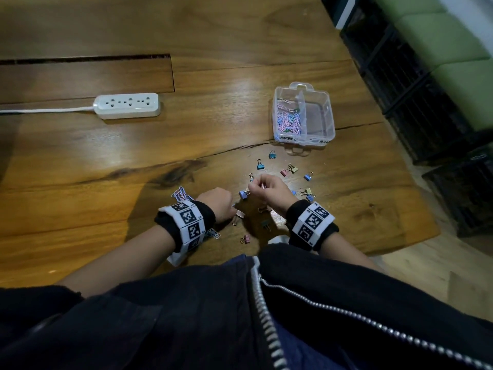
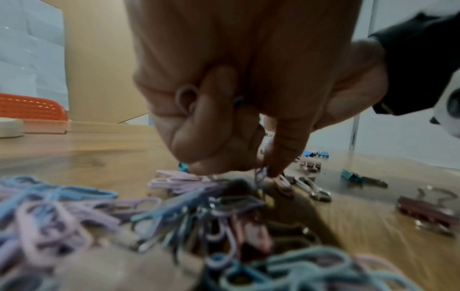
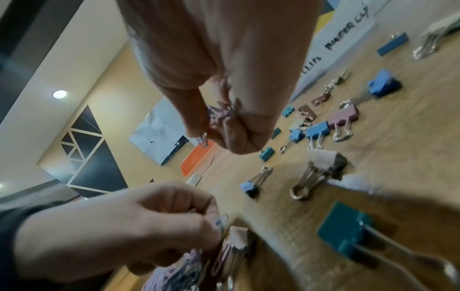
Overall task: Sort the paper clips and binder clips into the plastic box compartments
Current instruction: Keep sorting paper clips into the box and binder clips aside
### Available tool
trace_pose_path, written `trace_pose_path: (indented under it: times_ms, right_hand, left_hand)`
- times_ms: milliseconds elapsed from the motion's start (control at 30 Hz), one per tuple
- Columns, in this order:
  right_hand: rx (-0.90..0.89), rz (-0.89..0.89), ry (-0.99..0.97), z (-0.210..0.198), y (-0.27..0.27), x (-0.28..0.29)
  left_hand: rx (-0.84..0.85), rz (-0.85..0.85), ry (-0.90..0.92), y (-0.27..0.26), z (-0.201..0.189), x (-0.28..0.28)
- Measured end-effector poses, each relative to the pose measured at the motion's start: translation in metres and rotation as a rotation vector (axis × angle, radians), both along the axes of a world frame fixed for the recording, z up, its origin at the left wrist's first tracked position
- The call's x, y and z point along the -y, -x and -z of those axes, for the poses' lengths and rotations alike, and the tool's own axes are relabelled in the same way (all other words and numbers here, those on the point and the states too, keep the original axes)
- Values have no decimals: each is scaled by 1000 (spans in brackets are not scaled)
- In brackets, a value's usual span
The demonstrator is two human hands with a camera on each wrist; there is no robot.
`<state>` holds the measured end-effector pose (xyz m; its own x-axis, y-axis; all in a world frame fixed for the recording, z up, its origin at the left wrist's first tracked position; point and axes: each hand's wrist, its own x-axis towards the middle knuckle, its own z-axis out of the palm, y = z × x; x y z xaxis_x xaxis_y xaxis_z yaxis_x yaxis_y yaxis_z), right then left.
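Wood table [image 1: 106, 161]; box [image 1: 317, 141] marked "PAPER"; both hands' fingers pinch paper clips [image 3: 219, 114], L [image 1: 217, 202] & R [image 1: 269, 189].

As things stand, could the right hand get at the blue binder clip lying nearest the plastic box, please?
Probably not yet: the path to the blue binder clip looks open, but the right hand already pinches paper clips, so it would likely need to drop those first.

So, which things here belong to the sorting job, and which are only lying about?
Belong to the job:
- plastic box
- paper clips
- binder clips
- left hand, right hand, both pinching paper clips

Only lying about:
- power strip
- orange basket
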<state>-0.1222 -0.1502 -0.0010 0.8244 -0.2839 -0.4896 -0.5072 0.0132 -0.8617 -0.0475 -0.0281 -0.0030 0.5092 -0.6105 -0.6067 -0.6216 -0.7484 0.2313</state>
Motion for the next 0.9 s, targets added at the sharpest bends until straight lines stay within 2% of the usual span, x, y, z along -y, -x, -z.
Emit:
trace_pose_path:
  times_ms: [67, 133, 267, 333, 400, 500, 567, 667, 767, 900]
  right_hand:
    - [-16, 12, -94, 0, -1, -2]
    - [-33, -20, -96, 2, -1, -5]
    - [-128, -205, -103, 2, 1, -11]
    - [-175, -362, 38, 2, 1, -16]
    - [-202, -517, 220, 1, 1, -19]
    - [-287, -609, 365, -5, 5, -13]
    - [-336, -610, 456, -11, 9, -3]
    - [-299, -571, 583, -17, 9, 5]
    - [-220, -540, 582, -15, 3, -6]
    - [-187, -568, 569, 0, -8, -34]
  left_hand:
    - [-84, -85, 81, -4, -2, -4]
    - [-237, -266, 264, -11, -6, -10]
    - [-770, -757, 651, -26, -17, -27]
    - [-949, -863, 753, -31, -20, -33]
    - [-1016, -878, 806, -33, -21, -37]
    - [-1003, -835, 815, -32, -20, -41]
    - [-922, -805, 763, -32, -16, -42]
    - [-679, -699, 613, -31, -10, -43]
    - [-477, -567, 457, -28, -5, -46]
    - [-258, -430, 347, -25, -3, -49]
